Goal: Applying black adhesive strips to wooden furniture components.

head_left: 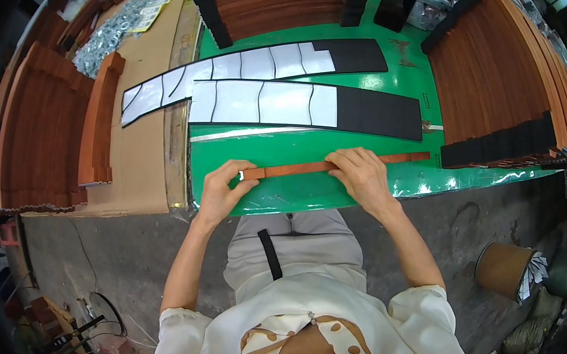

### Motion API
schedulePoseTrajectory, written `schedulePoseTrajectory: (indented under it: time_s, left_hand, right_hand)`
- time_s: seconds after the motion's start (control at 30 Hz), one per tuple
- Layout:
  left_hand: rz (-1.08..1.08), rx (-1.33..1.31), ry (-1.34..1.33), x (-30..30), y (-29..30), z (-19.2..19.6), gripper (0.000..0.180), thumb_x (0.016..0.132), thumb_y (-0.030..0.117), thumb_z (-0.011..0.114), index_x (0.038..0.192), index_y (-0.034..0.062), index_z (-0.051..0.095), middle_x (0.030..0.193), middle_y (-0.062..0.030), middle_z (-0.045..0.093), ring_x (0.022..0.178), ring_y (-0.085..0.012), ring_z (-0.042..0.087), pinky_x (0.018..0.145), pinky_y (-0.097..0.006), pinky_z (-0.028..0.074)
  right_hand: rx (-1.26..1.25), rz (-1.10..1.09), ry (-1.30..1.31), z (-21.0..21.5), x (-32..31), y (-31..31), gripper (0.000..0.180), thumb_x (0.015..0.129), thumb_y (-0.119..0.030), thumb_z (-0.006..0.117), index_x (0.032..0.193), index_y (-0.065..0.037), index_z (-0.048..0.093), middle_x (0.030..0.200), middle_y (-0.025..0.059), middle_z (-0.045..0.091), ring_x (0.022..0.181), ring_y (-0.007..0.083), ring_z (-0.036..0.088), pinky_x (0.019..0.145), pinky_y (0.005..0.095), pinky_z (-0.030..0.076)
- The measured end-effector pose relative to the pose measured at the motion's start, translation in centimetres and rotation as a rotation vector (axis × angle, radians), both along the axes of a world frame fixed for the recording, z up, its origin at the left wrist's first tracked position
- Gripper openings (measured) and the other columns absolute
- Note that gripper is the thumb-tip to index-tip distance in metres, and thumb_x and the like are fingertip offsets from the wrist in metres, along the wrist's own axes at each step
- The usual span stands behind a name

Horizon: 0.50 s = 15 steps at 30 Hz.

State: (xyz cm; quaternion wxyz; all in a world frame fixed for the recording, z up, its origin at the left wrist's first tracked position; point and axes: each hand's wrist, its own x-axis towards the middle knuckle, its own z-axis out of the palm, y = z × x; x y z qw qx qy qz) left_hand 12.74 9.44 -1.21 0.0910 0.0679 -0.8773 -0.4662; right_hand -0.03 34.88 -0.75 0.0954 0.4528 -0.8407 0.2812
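Brown wood, a long thin strip point(312, 168), is laid across the near edge of the green table point(378, 83), its left end pinched between thumb and fingers of the left hand point(223, 187) while the right hand point(360, 175) is pressed flat on its middle, fingers curled over it. Two black sheets with white squares point(305, 106) are laid just beyond the strip, and stacks of brown slats point(504, 83) are piled at the table's far right. If pressure is applied unevenly, the strip could probably be slid off the glossy edge or bent.
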Motion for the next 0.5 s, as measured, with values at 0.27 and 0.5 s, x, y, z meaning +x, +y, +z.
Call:
schedulePoseTrajectory:
  time_s: [0.27,0.5]
  left_hand:
    - [-0.029,0.267,-0.061,-3.1,-4.0,1.0,0.031,0.081,0.012,0.065,0.111,0.0025,0.061,0.113,-0.0136,0.062,0.105,-0.027,0.058,0.09,-0.034,0.045]
    - [-0.309,-0.605,0.128,-14.6,-2.6,0.2,0.033,0.081,0.015,0.064,0.112,0.0044,0.057,0.125,-0.0126,0.053,0.117,-0.0276,0.049,0.094,-0.044,0.039]
  right_hand:
    - [-0.004,0.079,-0.443,4.3,-7.5,-1.2,0.033,0.082,-0.011,0.062,0.114,-0.002,0.058,0.101,0.0146,0.061,0.096,0.0299,0.059,0.085,0.0365,0.046]
    - [0.183,-0.049,-0.078,-1.0,-18.9,-7.8,0.022,0.082,-0.008,0.06,0.103,-0.001,0.061,0.098,0.0147,0.062,0.091,0.0325,0.06,0.077,0.0387,0.049]
